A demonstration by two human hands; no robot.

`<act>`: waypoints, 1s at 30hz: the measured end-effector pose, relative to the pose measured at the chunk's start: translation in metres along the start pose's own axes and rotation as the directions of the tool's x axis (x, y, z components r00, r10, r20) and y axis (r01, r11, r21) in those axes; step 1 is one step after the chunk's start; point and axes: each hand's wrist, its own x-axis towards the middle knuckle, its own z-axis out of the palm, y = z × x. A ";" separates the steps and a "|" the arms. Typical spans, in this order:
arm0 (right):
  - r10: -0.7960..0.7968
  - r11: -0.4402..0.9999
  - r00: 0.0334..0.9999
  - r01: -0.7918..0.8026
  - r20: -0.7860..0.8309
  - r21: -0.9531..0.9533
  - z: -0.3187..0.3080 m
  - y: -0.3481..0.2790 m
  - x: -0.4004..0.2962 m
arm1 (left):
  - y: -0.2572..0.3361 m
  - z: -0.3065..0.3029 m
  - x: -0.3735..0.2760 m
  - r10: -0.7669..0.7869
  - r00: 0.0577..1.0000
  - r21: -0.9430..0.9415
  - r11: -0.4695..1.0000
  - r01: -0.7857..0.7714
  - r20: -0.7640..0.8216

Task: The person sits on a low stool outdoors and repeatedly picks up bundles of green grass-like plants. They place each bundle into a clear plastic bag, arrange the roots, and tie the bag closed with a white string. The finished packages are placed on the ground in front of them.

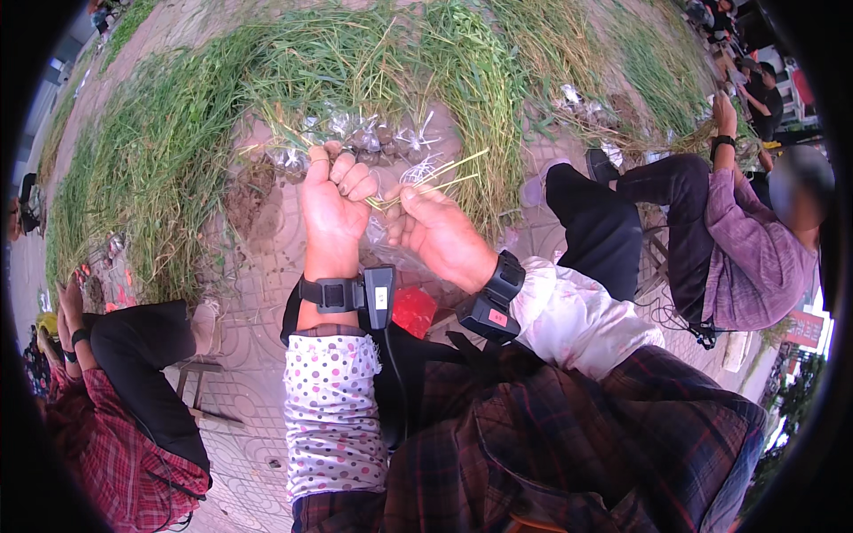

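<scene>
My left hand (338, 200) is curled palm up, its fingers closed around thin grass stalks. To its right, my right hand (441, 230) pinches the yellow-green stalks (448, 174) between thumb and fingers. The cut ends fan out past the right thumb, and a short stretch of stalk spans the gap between both hands. Just beyond the fingers lie several clear plastic bags (376, 138), tied at the neck with white strips and holding something brown. Grass tops spread out behind these bags. What is inside my left fist is mostly hidden.
Heaped green grass (320, 63) arcs across the patterned paving (266, 393). Loose soil (250, 200) lies left of my hands. A red plastic item (413, 312) sits near my lap. Seated people work on both sides, one in a purple top (753, 246), another in red plaid (133, 453).
</scene>
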 end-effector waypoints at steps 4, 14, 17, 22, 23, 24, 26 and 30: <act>-0.008 0.997 1.000 0.006 -0.016 -0.082 0.001 -0.001 0.001 | 0.000 0.000 -0.001 -0.026 1.000 0.037 0.999 0.026 0.003; 0.047 0.799 0.977 -0.162 -0.208 -0.580 0.010 -0.004 0.003 | -0.010 0.000 -0.003 -0.013 0.981 0.312 0.947 0.074 -0.196; 0.054 0.645 0.988 -0.145 -0.145 -0.750 0.017 -0.010 0.002 | -0.013 0.000 -0.005 0.051 0.968 0.431 0.900 0.063 -0.247; 0.037 0.467 0.999 -0.043 -0.029 -0.883 -0.018 -0.001 0.009 | -0.041 -0.003 0.000 0.219 0.925 0.618 0.786 0.022 -0.311; 0.044 0.463 0.999 -0.017 0.004 -0.886 -0.023 0.000 0.010 | -0.044 -0.005 0.001 0.245 0.922 0.632 0.775 -0.001 -0.299; 0.053 0.459 0.998 0.014 0.043 -0.888 -0.018 -0.002 0.011 | -0.044 -0.004 0.000 0.225 0.924 0.617 0.787 0.016 -0.310; 0.177 0.483 0.984 -0.101 -0.016 -0.870 -0.006 -0.012 0.008 | -0.044 -0.010 -0.001 0.212 0.917 0.589 0.807 0.029 -0.337; 0.139 0.267 0.990 -0.018 0.020 -0.963 -0.005 -0.012 0.012 | -0.050 -0.005 0.000 0.236 0.907 0.709 0.699 0.091 -0.349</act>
